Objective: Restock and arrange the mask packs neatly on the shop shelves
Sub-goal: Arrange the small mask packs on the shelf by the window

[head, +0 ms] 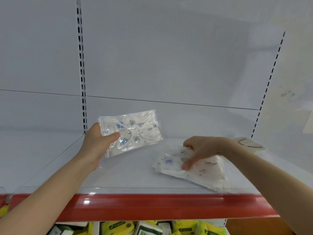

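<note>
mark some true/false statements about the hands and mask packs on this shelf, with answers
1. The left hand holds a mask pack. True.
2. The right hand is empty. False: it grips a second pack lying on the shelf.
3. The shelf edge is blue. False: it is red.
4. Yellow packs sit below the shelf. True.
</note>
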The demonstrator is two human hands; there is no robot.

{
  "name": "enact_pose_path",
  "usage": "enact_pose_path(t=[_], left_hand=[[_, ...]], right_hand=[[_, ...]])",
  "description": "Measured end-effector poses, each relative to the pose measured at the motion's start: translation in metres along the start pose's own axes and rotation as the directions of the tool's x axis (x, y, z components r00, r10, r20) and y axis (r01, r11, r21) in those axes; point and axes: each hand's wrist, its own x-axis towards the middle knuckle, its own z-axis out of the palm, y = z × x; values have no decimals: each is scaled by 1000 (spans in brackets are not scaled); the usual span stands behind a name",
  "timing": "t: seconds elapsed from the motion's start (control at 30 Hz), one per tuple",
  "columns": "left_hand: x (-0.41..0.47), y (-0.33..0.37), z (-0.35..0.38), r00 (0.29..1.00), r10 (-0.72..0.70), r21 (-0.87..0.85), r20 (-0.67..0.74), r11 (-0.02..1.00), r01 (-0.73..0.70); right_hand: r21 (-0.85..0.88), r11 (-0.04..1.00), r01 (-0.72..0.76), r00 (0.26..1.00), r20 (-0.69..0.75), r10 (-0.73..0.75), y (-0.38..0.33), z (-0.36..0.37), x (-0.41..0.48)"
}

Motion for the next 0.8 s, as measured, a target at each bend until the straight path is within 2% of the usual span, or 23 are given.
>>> enact_pose_path(t=[0.17,0.3,0.37,0.43,0.53,0.6,0.7,0.77,0.8], left_hand=[[-1,1,0,1000,9,66,6,998,-10],[-3,5,1,994,-81,117,75,991,72],[-12,13,1,969,-174,30,176,985,171],[-16,16,0,908,-208,-44,363,970,240],[-22,16,0,867,-95,47,489,996,82],[-23,12,2,893,-26,108,450,994,-26],[-23,8,4,930,3,151,368,986,-63],[-21,8,3,932,-36,116,361,993,-7],[-20,9,2,933,-65,109,354,994,28]], right_hand=[[43,982,183,962,-216,-170,-37,-13,-17],[-120,962,246,891,-363,-273,-64,-15,-22],[-250,945,212,865,-402,-301,-73,-11,-15],[-339,926,167,834,-452,-316,-77,-5,-3],[-360,922,143,774,-541,-331,-80,3,8],[-329,930,166,745,-576,-337,-78,7,10],[-168,939,300,699,-631,-336,-68,13,6],[52,913,405,561,-802,-203,-56,17,4],[215,874,436,504,-863,-39,-51,17,3]])
